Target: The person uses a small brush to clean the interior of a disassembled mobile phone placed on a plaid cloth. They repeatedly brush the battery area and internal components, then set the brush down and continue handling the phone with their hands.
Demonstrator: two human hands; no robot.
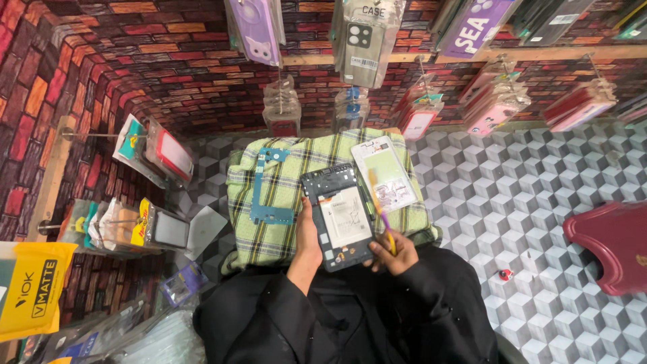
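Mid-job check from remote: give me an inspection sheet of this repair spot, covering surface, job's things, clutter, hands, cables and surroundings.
Surface: green plaid cloth folded over a cube-patterned floor.
Job's things: opened tablet, back cover off, white battery showing; yellow-handled tool lying across its right edge.
Clutter: blue circuit board on the cloth to the left; white back panel on the cloth above right; small red item on the floor.
Hands: left hand grips the tablet's left edge; right hand holds the tool at the tablet's lower right corner.
Cables: nothing seen.
Surroundings: brick-pattern walls with hanging packaged phone cases; maroon stool at right.
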